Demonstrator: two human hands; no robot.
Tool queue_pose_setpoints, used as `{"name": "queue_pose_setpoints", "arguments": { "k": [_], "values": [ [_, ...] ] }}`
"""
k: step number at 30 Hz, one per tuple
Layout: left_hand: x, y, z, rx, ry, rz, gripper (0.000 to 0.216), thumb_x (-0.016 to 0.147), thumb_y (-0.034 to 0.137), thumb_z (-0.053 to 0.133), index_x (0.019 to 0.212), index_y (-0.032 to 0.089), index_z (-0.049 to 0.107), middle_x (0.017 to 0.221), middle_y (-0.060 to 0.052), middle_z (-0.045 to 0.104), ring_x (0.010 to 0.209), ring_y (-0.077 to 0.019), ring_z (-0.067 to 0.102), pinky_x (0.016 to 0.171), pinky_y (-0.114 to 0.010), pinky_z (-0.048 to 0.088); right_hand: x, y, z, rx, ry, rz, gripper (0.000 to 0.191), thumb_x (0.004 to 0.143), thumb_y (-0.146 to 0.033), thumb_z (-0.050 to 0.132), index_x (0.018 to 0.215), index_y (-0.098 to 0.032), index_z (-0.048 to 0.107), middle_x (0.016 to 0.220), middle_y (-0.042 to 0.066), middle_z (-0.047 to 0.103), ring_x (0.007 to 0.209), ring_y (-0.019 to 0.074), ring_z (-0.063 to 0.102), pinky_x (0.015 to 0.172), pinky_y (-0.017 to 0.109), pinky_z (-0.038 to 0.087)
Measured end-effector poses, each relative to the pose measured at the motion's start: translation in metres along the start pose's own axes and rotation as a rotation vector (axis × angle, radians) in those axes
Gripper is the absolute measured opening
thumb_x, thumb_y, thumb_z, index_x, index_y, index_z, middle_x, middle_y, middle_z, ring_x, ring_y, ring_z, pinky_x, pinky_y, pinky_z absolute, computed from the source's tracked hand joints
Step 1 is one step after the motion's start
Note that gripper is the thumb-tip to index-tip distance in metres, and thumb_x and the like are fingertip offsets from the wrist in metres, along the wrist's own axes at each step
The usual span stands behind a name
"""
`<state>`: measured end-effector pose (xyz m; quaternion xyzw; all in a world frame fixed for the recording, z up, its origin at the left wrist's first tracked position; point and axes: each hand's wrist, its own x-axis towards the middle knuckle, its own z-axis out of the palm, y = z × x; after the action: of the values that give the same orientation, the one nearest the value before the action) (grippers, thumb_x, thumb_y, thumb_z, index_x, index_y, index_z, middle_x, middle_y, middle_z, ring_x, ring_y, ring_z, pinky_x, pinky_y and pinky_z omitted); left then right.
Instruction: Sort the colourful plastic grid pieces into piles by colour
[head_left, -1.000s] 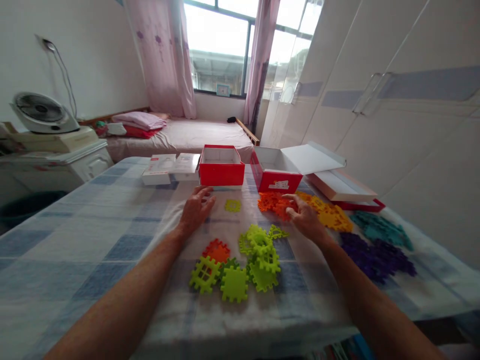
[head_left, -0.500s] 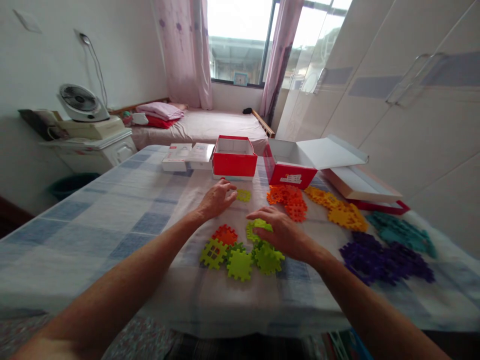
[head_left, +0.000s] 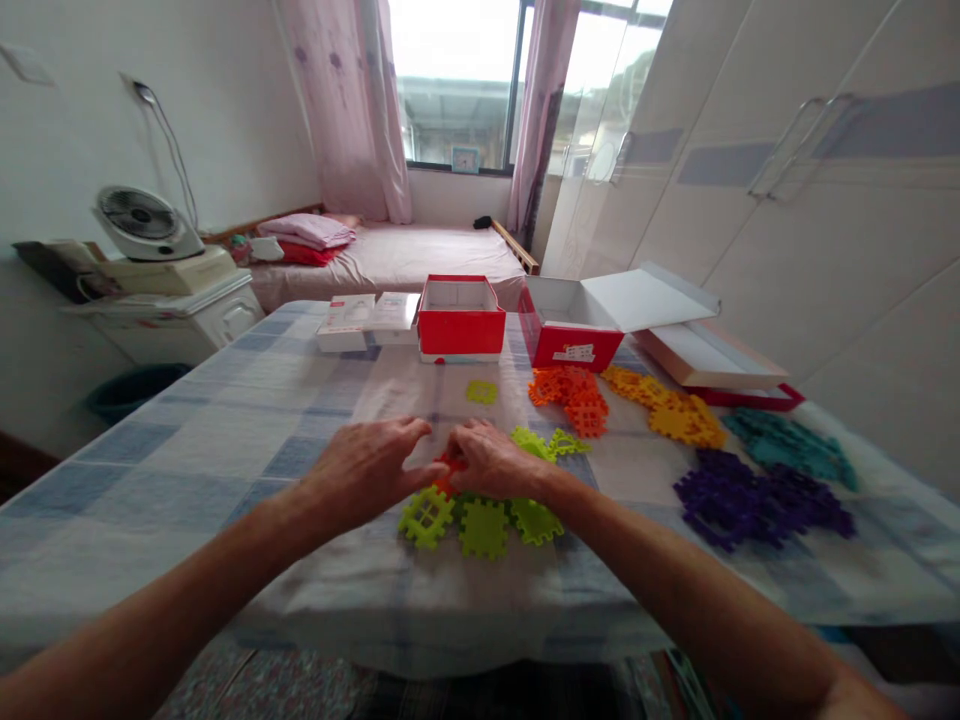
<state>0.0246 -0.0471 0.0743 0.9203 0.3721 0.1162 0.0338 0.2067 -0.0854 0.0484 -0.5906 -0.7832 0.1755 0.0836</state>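
My left hand (head_left: 375,462) hovers left of the green pile, thumb and fingers spread, holding nothing. Its thumb tip is beside an orange toothed plastic building piece (head_left: 445,476). Curled over that piece from the right, the fingers of my right hand (head_left: 491,460) grip it; they hide part of it. Below both hands lie several lime-green toothed pieces (head_left: 484,527), one with a window pattern (head_left: 427,517). More green pieces (head_left: 568,443) show beyond my right wrist, one triangular. A single small green piece (head_left: 481,391) lies apart, farther up the table.
Orange pieces (head_left: 574,395), yellow pieces (head_left: 679,418), teal pieces (head_left: 791,447) and purple pieces (head_left: 757,500) lie in heaps on the right. Behind stand a red box (head_left: 461,333), an open red-and-white box (head_left: 574,345), white boxes (head_left: 349,322) and a tray-like lid (head_left: 720,358).
Both hands have come toward me and closer together. My right hand has moved left from the green pieces onto the orange one. A triangular green piece now shows at the right. The view has shifted slightly.
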Motion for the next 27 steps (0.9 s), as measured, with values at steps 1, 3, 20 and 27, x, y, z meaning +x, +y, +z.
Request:
{"name": "queue_pose_setpoints", "arguments": {
  "k": [1, 3, 20, 27],
  "values": [
    [-0.010, 0.004, -0.002, 0.022, -0.050, 0.002, 0.042, 0.064, 0.057, 0.065, 0.093, 0.027, 0.067, 0.077, -0.005, 0.069, 0.061, -0.0229, 0.063, 0.054, -0.029, 0.040, 0.000, 0.002, 0.001, 0.039, 0.016, 0.007, 0.026, 0.070, -0.029, 0.064, 0.091, -0.016, 0.059, 0.095, 0.008, 0.059, 0.089, 0.0202, 0.052, 0.076, 0.030, 0.040],
    [-0.027, 0.011, -0.003, 0.031, -0.163, 0.005, 0.058, 0.053, 0.057, 0.073, 0.102, 0.028, 0.065, 0.084, -0.007, 0.070, 0.067, -0.0269, 0.065, 0.054, -0.030, 0.041, 0.000, 0.004, 0.003, 0.071, 0.036, 0.007, 0.032, 0.069, -0.027, 0.064, 0.098, -0.016, 0.059, 0.099, 0.008, 0.059, 0.093, 0.0201, 0.051, 0.079, 0.030, 0.039],
    [-0.038, 0.029, 0.032, -0.145, -0.167, -0.063, 0.070, 0.072, 0.027, 0.062, 0.137, 0.023, 0.038, 0.120, -0.013, 0.058, 0.096, -0.0266, 0.064, 0.079, -0.035, 0.050, 0.007, 0.013, -0.014, 0.390, 0.165, 0.021, 0.025, 0.071, -0.025, 0.061, 0.094, -0.016, 0.052, 0.080, -0.001, 0.058, 0.069, 0.0103, 0.051, 0.059, 0.020, 0.038],
    [-0.036, 0.047, 0.037, -0.113, -0.264, -0.020, 0.082, 0.066, 0.034, 0.072, 0.139, 0.021, 0.037, 0.140, -0.015, 0.044, 0.123, -0.0305, 0.048, 0.100, -0.039, 0.041, -0.029, 0.094, -0.058, 0.604, 0.700, 0.287, 0.030, 0.073, -0.029, 0.058, 0.099, -0.016, 0.054, 0.083, 0.002, 0.061, 0.070, 0.0117, 0.057, 0.061, 0.023, 0.045]
  ]
}}
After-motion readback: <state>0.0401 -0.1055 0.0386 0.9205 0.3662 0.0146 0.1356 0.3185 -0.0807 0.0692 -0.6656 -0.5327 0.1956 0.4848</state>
